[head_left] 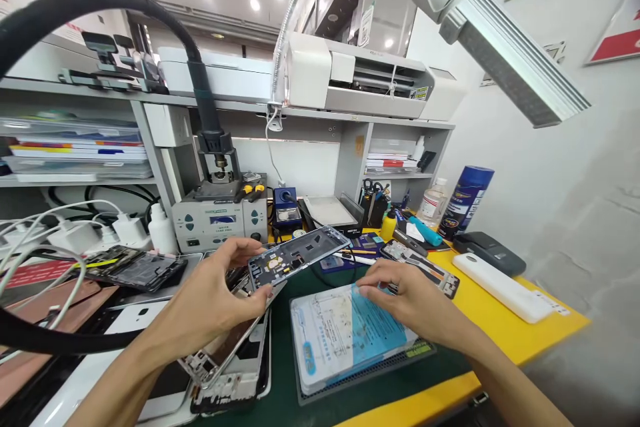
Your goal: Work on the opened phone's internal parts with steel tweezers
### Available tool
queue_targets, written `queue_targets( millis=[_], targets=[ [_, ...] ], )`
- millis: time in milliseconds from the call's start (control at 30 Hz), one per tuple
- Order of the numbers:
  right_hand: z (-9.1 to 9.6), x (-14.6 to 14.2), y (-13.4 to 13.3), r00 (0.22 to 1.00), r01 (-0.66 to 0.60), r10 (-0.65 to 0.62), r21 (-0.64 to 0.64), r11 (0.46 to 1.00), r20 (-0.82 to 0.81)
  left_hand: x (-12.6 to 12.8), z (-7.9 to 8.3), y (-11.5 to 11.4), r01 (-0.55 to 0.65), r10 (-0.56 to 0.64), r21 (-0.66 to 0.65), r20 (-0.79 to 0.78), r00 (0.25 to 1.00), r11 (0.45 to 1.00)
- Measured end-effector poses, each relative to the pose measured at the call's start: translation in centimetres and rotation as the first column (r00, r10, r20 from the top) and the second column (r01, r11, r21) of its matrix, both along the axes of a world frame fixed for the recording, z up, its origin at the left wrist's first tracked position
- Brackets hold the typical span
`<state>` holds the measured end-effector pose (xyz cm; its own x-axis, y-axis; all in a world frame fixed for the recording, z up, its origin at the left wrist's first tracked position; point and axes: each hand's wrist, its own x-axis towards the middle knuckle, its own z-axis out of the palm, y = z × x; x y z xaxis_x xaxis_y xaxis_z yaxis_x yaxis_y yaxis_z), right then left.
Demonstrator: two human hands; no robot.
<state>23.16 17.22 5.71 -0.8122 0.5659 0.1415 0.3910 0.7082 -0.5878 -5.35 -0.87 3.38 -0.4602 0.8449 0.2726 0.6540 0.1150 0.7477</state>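
Phone frame [299, 255] sits in our left hand [220, 293], lifted off the bench and tilted, far end higher and pointing right. We grip it at its near-left end, thumb under, fingers curled over the top edge. Inner side faces up, with cutouts and dark parts showing.

Our right hand [407, 297] holds nothing: palm down, fingers loosely spread, fingertips on the far edge of the blue-and-white work pad [345, 333]. That pad lies on the green mat [285, 380], just right of the frame's near end and lower.

Under the left hand we see a stack of stripped phone parts [230, 360]: bare metal mid-frames and a white-edged panel, overlapping. Left of those lies a white phone back [137, 320], and beyond it a dark opened phone [135, 268].

Behind the frame stands the grey hot-air station [220, 217] with its black hose [100, 3] arcing up and left. A small blue unit [286, 208] sits just beside it on the right.

Past the right hand another opened phone [420, 265] lies on the yellow tabletop [500, 327]. Further right we have a white slab [505, 287], a dark case [487, 250], a blue spray can [467, 200] and a clear bottle [434, 200].

Lamp bar [515, 57] hangs overhead at upper right. White chargers and cables [75, 233] crowd the far left.
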Motion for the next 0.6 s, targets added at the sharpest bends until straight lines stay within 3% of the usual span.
queue_targets(
  millis=[100, 233, 367, 467, 600],
  targets=[
    [0.5, -0.4, 0.9, 0.981, -0.088, 0.093, -0.033, 0.996, 0.169, -0.2, -0.2, -0.2, -0.01, 0.01, 0.027, 0.017, 1.0, 1.0],
    [0.5, -0.8, 2.0, 0.876, -0.252, 0.279, -0.121, 0.96, 0.394, -0.4, -0.4, -0.4, -0.031, 0.028, 0.06, 0.044, 0.999, 0.998],
    [0.7, -1.1, 2.4, 0.819, -0.325, 0.333, -0.101, 0.94, 0.467, -0.4, -0.3, -0.4, -0.041, 0.037, 0.07, 0.056, 0.998, 0.997],
    [0.8, 1.3, 3.4, 0.844, -0.296, 0.269, -0.015, 0.955, 0.463, -0.4, -0.2, -0.4, -0.049, 0.045, 0.069, 0.063, 0.997, 0.996],
    [0.5, 7.3, 6.9, 0.913, -0.1, -0.023, 0.277, 0.956, 0.408, -0.4, -0.2, -0.5, -0.086, 0.08, 0.086, 0.07, 0.994, 0.993]
  ],
)
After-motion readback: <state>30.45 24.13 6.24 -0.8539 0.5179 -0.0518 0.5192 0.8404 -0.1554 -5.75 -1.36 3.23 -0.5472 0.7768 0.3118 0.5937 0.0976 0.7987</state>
